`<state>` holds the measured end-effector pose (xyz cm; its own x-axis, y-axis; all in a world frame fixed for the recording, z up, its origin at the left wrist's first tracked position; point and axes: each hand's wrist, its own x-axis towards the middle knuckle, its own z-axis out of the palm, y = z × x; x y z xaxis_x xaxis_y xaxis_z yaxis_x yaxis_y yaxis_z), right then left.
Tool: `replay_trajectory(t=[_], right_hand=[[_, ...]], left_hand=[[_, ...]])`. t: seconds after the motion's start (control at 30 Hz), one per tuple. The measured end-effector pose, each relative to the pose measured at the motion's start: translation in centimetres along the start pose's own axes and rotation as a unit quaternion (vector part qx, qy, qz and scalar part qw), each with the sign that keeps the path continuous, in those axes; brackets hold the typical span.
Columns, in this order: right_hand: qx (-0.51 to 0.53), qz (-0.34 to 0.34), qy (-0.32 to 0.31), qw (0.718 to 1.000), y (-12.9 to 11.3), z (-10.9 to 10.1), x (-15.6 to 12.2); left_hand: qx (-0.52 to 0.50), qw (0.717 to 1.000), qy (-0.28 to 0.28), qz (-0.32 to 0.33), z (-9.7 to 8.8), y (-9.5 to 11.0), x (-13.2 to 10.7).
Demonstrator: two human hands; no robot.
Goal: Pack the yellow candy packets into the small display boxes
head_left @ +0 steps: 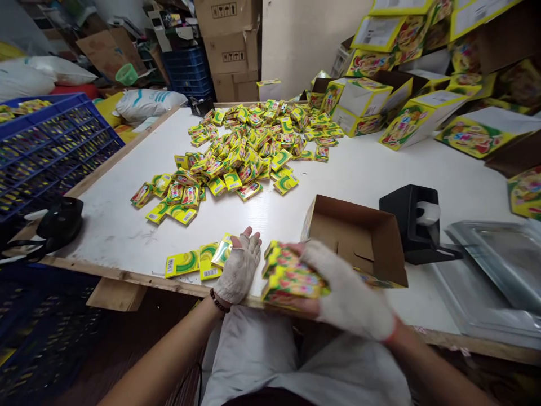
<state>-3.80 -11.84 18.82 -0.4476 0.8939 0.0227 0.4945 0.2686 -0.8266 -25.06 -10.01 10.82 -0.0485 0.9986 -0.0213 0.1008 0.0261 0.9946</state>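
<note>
My right hand (pixel 346 290), in a white fingerless glove, is closed around a stack of small yellow-green packets (pixel 289 276) held at the table's front edge. My left hand (pixel 239 265), gloved the same way, lies on the table with fingers stretched out beside the stack, touching a few loose packets (pixel 198 262). An open brown carton (pixel 359 237) lies just behind my right hand. A large heap of the same packets (pixel 249 146) covers the middle of the white table (pixel 127 225).
A black tape dispenser (pixel 416 223) stands right of the carton, with clear plastic sheets (pixel 494 265) beyond it. Printed yellow cartons (pixel 406 121) pile up at the back right. A blue crate (pixel 51 146) with packets stands at the left, by a black object (pixel 59 223).
</note>
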Motion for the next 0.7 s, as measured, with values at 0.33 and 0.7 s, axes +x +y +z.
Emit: replay_trajectory(t=[0.33,0.7], right_hand=[[0.314,0.284,-0.125,0.897,9.5,-7.0,2.5],[0.145,0.163,-0.183,0.959,7.9,-3.9,-0.1]], left_hand=[[-0.283,0.93,-0.074,-0.224,10.8,0.7,1.6],[0.024,0.986,-0.082,-0.145,8.1,1.6,-6.4]])
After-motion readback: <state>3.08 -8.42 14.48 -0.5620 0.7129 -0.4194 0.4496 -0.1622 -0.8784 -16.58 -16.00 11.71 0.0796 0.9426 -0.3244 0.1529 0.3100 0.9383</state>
